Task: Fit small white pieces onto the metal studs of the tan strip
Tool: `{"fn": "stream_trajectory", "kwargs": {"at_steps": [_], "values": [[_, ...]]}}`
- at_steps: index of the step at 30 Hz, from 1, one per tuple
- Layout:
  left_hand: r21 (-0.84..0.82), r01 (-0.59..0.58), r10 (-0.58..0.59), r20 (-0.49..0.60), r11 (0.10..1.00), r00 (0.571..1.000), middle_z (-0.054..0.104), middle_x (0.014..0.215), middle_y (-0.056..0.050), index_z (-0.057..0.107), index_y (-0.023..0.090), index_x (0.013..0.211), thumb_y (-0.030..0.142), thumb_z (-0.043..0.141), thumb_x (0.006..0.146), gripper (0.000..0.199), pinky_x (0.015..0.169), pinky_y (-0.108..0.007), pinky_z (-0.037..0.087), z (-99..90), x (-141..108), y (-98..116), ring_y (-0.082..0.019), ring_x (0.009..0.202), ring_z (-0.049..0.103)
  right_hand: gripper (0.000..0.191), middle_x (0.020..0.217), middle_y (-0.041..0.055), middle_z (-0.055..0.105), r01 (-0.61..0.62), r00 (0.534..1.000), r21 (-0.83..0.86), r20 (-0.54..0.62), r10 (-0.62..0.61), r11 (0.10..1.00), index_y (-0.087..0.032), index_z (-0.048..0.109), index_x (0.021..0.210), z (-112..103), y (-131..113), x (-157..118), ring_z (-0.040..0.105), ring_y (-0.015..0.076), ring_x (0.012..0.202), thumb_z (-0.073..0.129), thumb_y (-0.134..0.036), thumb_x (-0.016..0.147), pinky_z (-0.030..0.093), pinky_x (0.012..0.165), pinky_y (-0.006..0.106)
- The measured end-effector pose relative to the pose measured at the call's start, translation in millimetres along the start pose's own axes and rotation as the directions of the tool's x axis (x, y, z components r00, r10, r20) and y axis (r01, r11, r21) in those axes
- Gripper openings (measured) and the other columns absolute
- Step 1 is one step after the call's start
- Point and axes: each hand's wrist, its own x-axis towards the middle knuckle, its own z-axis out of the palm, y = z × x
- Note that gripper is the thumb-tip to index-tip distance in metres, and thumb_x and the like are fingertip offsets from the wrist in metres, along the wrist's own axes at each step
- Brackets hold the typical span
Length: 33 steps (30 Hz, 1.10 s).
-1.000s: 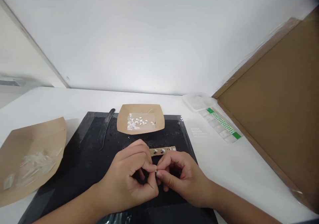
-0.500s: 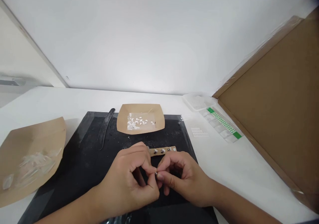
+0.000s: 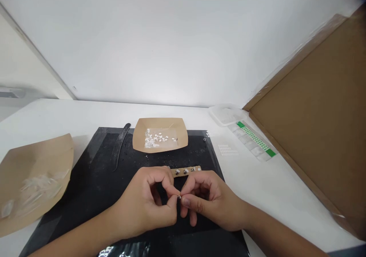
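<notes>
My left hand (image 3: 151, 201) and my right hand (image 3: 210, 200) meet fingertip to fingertip above the black mat (image 3: 94, 188). Each is pinched, and between them is a tiny shiny piece (image 3: 179, 197), too small to name. Just beyond the fingers lies a brown strip (image 3: 180, 172) bearing small dark and white pieces, partly hidden by my left hand. Farther back, a brown paper tray (image 3: 160, 123) holds many small white pieces (image 3: 153, 139).
A black nail file (image 3: 120, 146) lies at the mat's back left. Another paper tray (image 3: 42, 150) with clear slips stands left. On the right are a clear lid (image 3: 225, 114), a green-marked clear case (image 3: 256, 141), white pads (image 3: 227, 149) and a large cardboard panel (image 3: 314, 108).
My left hand has shifted slightly and its thumb and finger curl differently. Both hands remain pinched together at the tiny piece. The whole view has shifted a little.
</notes>
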Motion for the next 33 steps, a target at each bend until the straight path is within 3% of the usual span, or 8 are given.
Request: {"fn": "stream_trajectory", "kwargs": {"at_steps": [5,8,18,29,33], "values": [[-0.239,0.170,-0.146,0.116,0.956,0.983,0.067,0.079,-0.002,0.067,0.014,0.077,0.009,0.075,0.081,0.010,0.034,-0.015,0.051,-4.0,-3.0,-3.3,-0.008,0.044,0.062,0.033,0.077,0.0014,0.078,-0.003,1.000,0.014,0.020,0.003,1.000,-0.015,0.068,0.089,-1.8,1.4,-0.3,0.070,0.0085,0.055,0.090,-0.039,0.086,0.051,0.053,0.017],[-0.302,0.195,-0.155,0.153,0.933,0.976,0.066,0.084,-0.003,0.073,0.014,0.085,0.008,0.074,0.083,0.007,0.036,-0.017,0.058,-6.1,-3.6,-6.6,-0.010,0.049,0.066,0.032,0.078,0.0014,0.078,0.008,1.000,0.015,0.026,-0.008,1.000,-0.015,0.068,0.089,-2.8,1.4,-0.4,0.070,0.0085,0.056,0.089,-0.038,0.087,0.051,0.053,0.017],[-0.259,0.175,-0.111,0.245,0.950,0.963,0.064,0.090,-0.005,0.078,0.015,0.093,0.010,0.082,0.083,0.012,0.040,-0.013,0.058,-17.5,1.5,-3.5,-0.008,0.054,0.065,0.031,0.078,0.0022,0.078,0.034,0.999,0.009,0.042,-0.034,0.999,-0.014,0.067,0.088,-3.9,-0.8,-0.1,0.070,0.0082,0.055,0.089,-0.036,0.088,0.051,0.053,0.016],[-0.286,0.350,-0.239,0.357,0.892,0.903,0.062,0.096,-0.004,0.082,0.015,0.098,0.026,0.083,0.091,0.013,0.043,-0.013,0.061,-24.7,3.0,-5.1,-0.010,0.064,0.070,0.026,0.079,0.0027,0.079,0.052,0.997,0.012,0.056,-0.053,0.999,-0.014,0.069,0.088,-3.9,0.5,-1.7,0.071,0.0087,0.057,0.089,-0.031,0.088,0.052,0.055,0.016],[-0.257,0.363,-0.258,0.364,0.896,0.895,0.062,0.096,-0.005,0.082,0.014,0.097,0.031,0.081,0.093,0.017,0.043,-0.013,0.061,-27.3,5.9,-3.7,-0.010,0.065,0.068,0.024,0.081,0.0033,0.080,0.057,0.998,0.004,0.035,-0.057,0.998,-0.014,0.071,0.089,-3.8,-0.4,-0.5,0.073,0.0094,0.060,0.087,-0.031,0.090,0.055,0.058,0.018]]}}
